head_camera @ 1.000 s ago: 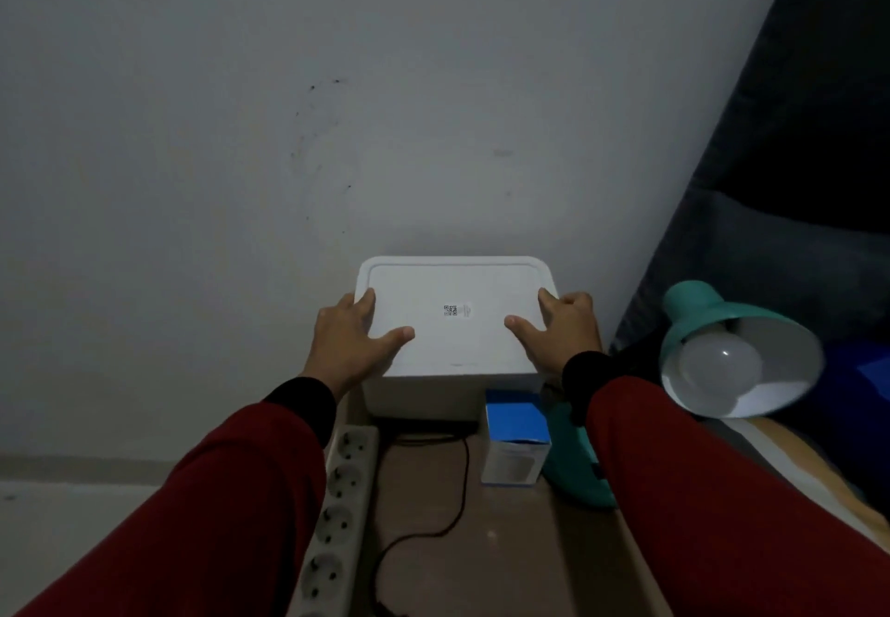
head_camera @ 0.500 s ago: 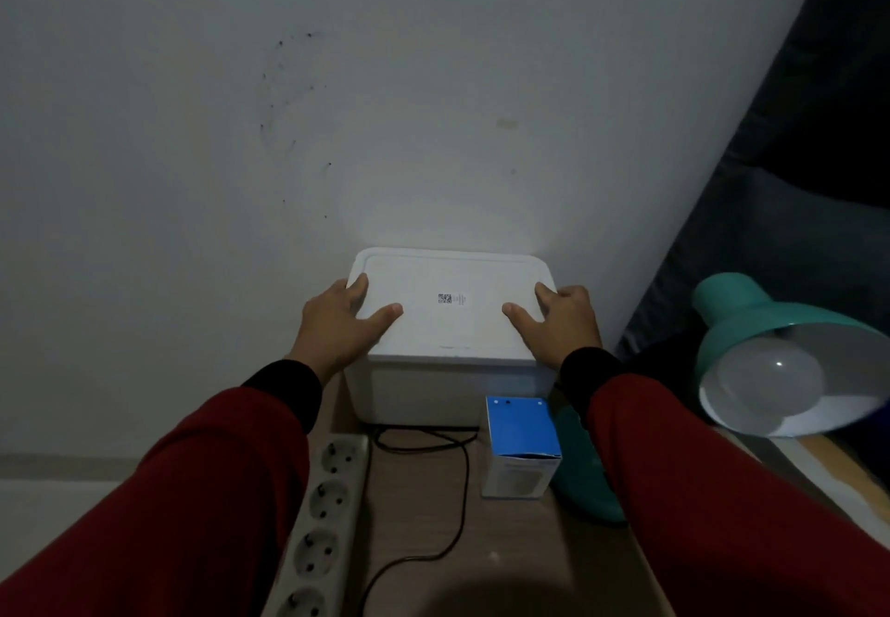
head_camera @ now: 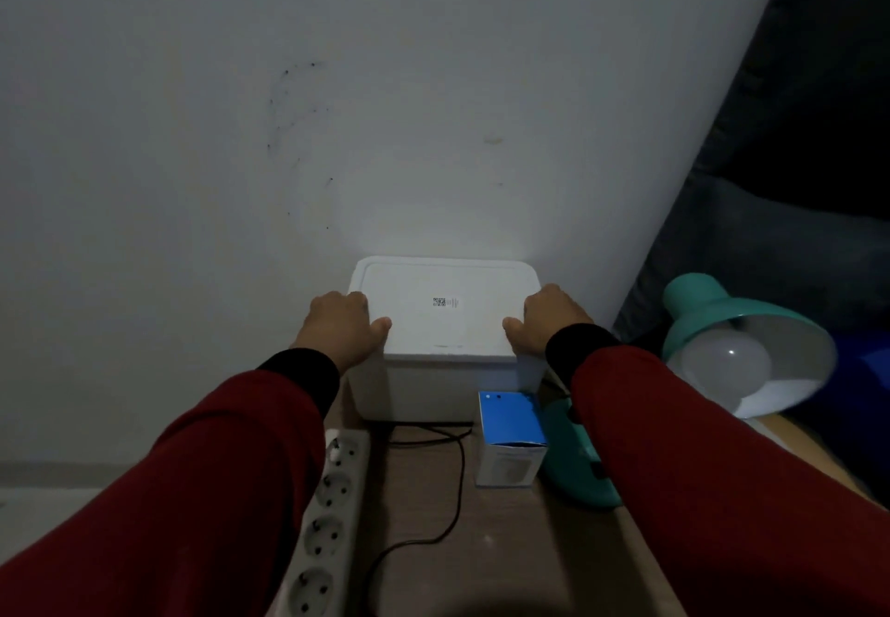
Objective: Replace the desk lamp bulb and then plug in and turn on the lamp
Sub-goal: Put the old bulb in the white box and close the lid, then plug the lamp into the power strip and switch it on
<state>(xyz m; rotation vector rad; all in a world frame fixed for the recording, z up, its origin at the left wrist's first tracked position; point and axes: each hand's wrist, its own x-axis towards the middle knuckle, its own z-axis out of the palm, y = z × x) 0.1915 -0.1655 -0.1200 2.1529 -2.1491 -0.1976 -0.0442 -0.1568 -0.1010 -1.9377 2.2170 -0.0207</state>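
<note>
A white lidded box (head_camera: 445,318) stands against the wall at the back of a small brown table (head_camera: 505,554). My left hand (head_camera: 344,327) grips the lid's left edge and my right hand (head_camera: 546,322) grips its right edge, thumbs on top. A teal desk lamp (head_camera: 698,308) leans at the right, its shade facing me with a white bulb (head_camera: 727,368) screwed in. The lamp's teal base (head_camera: 573,462) sits beside a small blue and white bulb carton (head_camera: 511,433). A black cord (head_camera: 452,486) trails over the table.
A white power strip (head_camera: 325,525) with several sockets lies along the table's left edge. The white wall rises right behind the box. Dark fabric (head_camera: 794,183) and a blue object fill the right side behind the lamp.
My fingers have curled further over the lid's side edges. The view has shifted slightly, so the lamp sits more to the right than a second ago.
</note>
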